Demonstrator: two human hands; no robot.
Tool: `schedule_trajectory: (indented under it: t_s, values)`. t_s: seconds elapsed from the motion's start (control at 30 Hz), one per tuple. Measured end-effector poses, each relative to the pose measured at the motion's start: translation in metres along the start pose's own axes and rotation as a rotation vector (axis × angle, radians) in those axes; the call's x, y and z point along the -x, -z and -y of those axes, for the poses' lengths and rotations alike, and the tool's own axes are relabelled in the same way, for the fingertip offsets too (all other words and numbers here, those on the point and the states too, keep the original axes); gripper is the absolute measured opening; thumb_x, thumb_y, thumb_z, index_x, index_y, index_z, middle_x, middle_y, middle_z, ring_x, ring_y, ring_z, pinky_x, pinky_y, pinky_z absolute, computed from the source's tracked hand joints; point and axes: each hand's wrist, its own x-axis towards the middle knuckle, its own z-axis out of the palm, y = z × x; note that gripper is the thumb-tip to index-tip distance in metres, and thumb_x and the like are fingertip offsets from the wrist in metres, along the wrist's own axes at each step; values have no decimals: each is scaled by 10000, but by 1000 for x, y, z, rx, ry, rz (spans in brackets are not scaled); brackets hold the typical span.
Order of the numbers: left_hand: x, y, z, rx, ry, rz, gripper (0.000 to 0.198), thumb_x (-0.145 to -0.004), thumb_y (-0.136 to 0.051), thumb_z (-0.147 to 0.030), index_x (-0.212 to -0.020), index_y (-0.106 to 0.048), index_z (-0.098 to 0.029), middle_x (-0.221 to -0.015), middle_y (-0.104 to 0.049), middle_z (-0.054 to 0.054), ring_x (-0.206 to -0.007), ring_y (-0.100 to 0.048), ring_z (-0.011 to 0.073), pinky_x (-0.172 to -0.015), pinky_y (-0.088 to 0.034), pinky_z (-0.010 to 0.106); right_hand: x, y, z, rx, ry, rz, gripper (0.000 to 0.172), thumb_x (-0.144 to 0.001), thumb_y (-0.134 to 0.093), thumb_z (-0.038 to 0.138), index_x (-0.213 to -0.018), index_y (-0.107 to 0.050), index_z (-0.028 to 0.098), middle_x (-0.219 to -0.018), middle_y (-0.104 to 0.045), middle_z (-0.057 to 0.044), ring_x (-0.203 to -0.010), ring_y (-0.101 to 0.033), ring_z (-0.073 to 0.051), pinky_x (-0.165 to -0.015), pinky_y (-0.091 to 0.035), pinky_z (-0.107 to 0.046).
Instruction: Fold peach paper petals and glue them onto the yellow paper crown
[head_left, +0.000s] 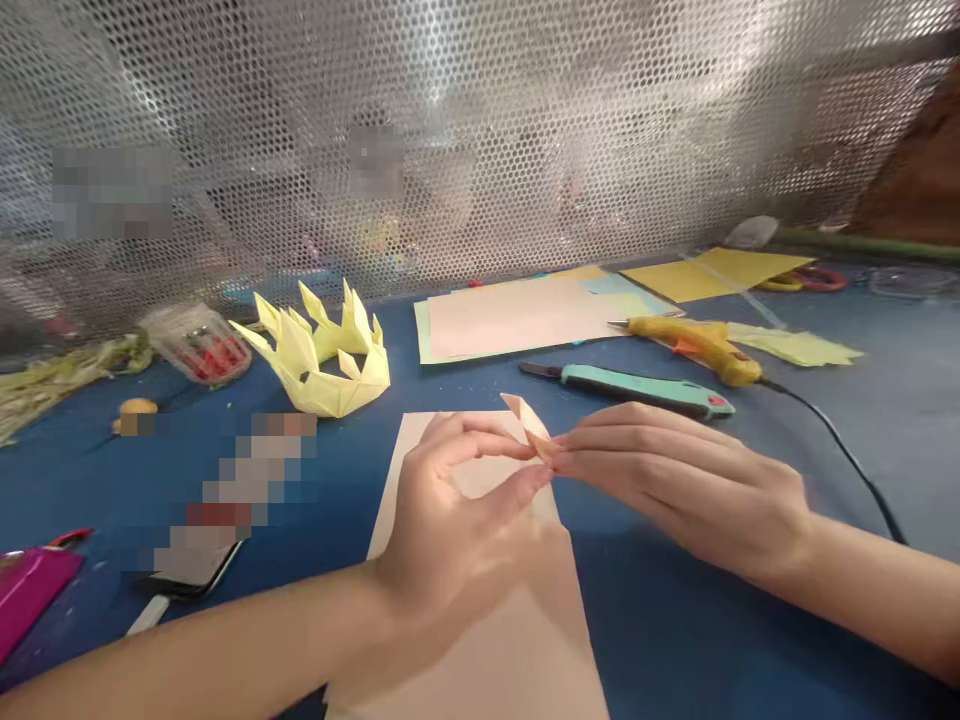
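A pale peach paper sheet (525, 640) lies on the blue table (675, 620) in front of me, its far right corner folded up. My left hand (450, 520) rests over the sheet and pinches the folded corner (534, 432) between thumb and fingers. My right hand (690, 480) comes in from the right, fingers pressed together on the same small fold. Both hands meet at the fold, just above the sheet.
A yellow folded paper crown (330, 360) stands at the left. A teal utility knife (637, 388), a yellow glue gun (705, 345) with black cord, and stacked paper sheets (517, 315) lie behind. A phone (195, 570) and pink item (30, 590) lie left. A perforated metal screen (480, 130) closes the back.
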Motion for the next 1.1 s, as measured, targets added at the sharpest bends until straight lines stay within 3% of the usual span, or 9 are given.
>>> schedule_trajectory:
  t_s: [0.17, 0.33, 0.6, 0.77, 1.1]
  values:
    - [5, -2, -4, -72, -116, -46, 167, -777, -847, -145, -889, -792, -257, -973, -696, -8, -982, -642, 139, -906, -500, 249, -2, 1, 8, -45, -19, 12, 278, -859, -623, -64, -1099, -697, 56, -971, -733, -103, -1006, -674, -156, -905, -601, -272]
    - [7, -3, -1, -93, -147, -90, 157, -795, -831, -141, -881, -780, -262, -1038, -640, 16, -1022, -619, 168, -882, -502, 279, -3, 0, 9, -77, -57, 5, 287, -865, -596, -78, -1080, -695, 86, -954, -733, -83, -969, -687, -144, -907, -590, -259]
    - [7, -3, 0, -132, -248, -107, 180, -836, -751, -50, -851, -747, -229, -1047, -575, 19, -1042, -565, 150, -884, -474, 251, -9, -6, 19, -119, -292, -88, 174, -877, -675, 34, -962, -702, 183, -873, -752, -14, -847, -707, -109, -760, -604, -197]
    - [6, -4, 1, -156, -238, -86, 158, -850, -747, -62, -848, -747, -220, -1028, -541, 17, -1024, -551, 139, -879, -469, 241, -9, -6, 15, -151, -374, -70, 153, -854, -728, 99, -957, -729, 212, -831, -764, 17, -765, -721, -97, -714, -601, -166]
    - [6, 0, 4, -223, -213, -93, 211, -832, -781, -80, -909, -796, -276, -1063, -624, 5, -960, -523, 149, -869, -460, 289, -9, -6, 12, -364, -668, -68, 65, -865, -737, 252, -813, -777, 253, -794, -781, 10, -729, -733, -138, -675, -609, -218]
